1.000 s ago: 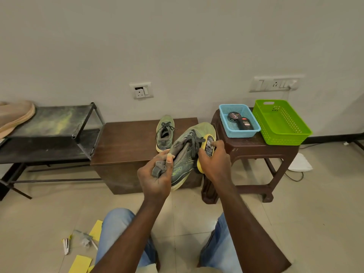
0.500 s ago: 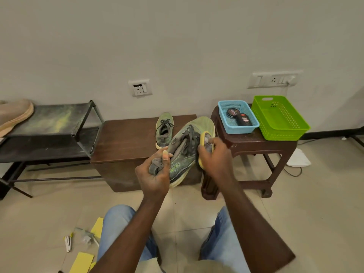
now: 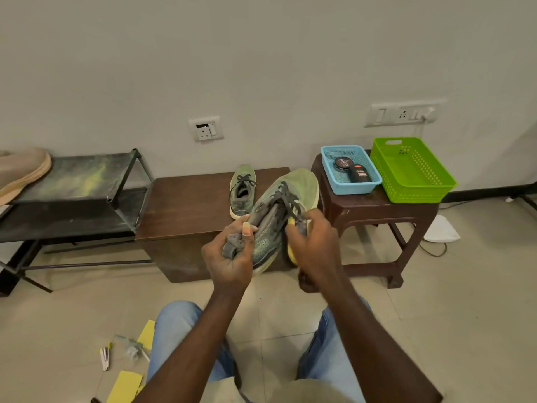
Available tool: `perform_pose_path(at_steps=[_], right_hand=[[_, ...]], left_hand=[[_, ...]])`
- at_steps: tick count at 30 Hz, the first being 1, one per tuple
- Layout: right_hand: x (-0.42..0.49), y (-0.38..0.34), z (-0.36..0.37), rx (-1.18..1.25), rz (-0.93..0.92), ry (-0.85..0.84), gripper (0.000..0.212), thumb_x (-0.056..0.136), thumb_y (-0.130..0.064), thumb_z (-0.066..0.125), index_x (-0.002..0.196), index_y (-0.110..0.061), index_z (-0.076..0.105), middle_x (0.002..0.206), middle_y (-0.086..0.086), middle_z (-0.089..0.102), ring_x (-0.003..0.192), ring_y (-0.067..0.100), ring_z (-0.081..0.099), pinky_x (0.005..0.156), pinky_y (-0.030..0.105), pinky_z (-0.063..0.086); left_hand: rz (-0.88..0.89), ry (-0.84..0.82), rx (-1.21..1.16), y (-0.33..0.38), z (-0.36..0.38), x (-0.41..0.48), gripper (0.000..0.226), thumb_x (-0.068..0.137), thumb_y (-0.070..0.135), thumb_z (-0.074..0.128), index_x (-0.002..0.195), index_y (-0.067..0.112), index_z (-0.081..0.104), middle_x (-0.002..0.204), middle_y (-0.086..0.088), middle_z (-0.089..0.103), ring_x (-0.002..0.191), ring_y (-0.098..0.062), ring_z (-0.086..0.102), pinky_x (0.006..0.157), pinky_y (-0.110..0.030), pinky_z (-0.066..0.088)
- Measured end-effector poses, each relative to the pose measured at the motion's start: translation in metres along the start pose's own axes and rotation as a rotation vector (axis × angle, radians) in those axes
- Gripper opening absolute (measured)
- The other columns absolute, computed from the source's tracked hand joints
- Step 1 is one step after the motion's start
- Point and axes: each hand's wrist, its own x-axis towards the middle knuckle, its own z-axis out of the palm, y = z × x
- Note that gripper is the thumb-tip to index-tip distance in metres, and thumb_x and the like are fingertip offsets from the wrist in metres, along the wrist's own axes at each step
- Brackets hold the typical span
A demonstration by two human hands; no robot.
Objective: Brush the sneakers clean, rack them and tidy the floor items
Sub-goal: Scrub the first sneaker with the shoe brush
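Left hand (image 3: 229, 258) grips heel of grey-green lace-up sneaker (image 3: 271, 228), steadying it. Right hand (image 3: 315, 242), fingers curled round yellow plastic brush (image 3: 291, 253), at lace side.

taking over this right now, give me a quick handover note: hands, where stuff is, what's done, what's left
Left hand grips the heel of the grey-green lace-up sneaker. Right hand holds the yellow brush against that sneaker's side.
The matching second sneaker lies on the dark brown wooden bench; I cannot tell if it has been brushed.
Done: brushing is under way; neither sneaker is racked.
Left: finish brushing, set both on the black metal rack, then pick up the yellow paper pieces and small white clip-like item from the floor.
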Motion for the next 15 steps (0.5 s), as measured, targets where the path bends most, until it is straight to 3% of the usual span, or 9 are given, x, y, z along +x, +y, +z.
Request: perform_pose_path(at_steps=[4,9,11,15], right_hand=[[0.060,0.011,-0.012,-0.150,0.076,0.055,0.035,0.092,-0.032,0.053,0.118,-0.009,0.049,0.109,0.018,0.064,0.100,0.037,0.059,0.077,0.035,0.040],[0.051,0.002,-0.005,-0.192,0.011,0.025,0.041,0.094,-0.033,0.053,0.128,-0.010,0.048,0.110,0.018,0.064,0.102,0.037,0.060,0.086,0.040,0.046],[0.026,0.003,0.001,-0.140,0.006,-0.023,0.038,0.090,-0.033,0.056,0.122,-0.012,0.055,0.105,0.015,0.067,0.097,0.036,0.062,0.082,0.039,0.048],[0.026,0.014,-0.006,-0.133,0.037,-0.001,0.035,0.085,-0.034,0.061,0.114,-0.015,0.058,0.102,0.014,0.067,0.091,0.033,0.062,0.072,0.031,0.043]], left_hand=[[0.050,-0.036,-0.030,0.006,0.000,-0.003,0.018,0.095,0.024,0.059,0.087,0.024,0.075,0.095,0.023,0.075,0.095,-0.010,0.073,0.084,-0.022,0.054],[0.057,-0.025,-0.033,0.008,0.003,-0.002,0.017,0.095,0.024,0.059,0.087,0.027,0.074,0.094,0.023,0.074,0.090,-0.007,0.073,0.081,-0.023,0.054],[0.048,-0.022,-0.033,0.005,0.001,-0.002,0.019,0.095,0.024,0.059,0.086,0.027,0.074,0.094,0.023,0.075,0.090,-0.007,0.072,0.081,-0.025,0.055],[0.009,-0.027,-0.032,-0.005,-0.008,-0.005,0.018,0.095,0.026,0.060,0.089,0.020,0.076,0.098,0.007,0.077,0.097,-0.024,0.074,0.087,-0.039,0.057]])
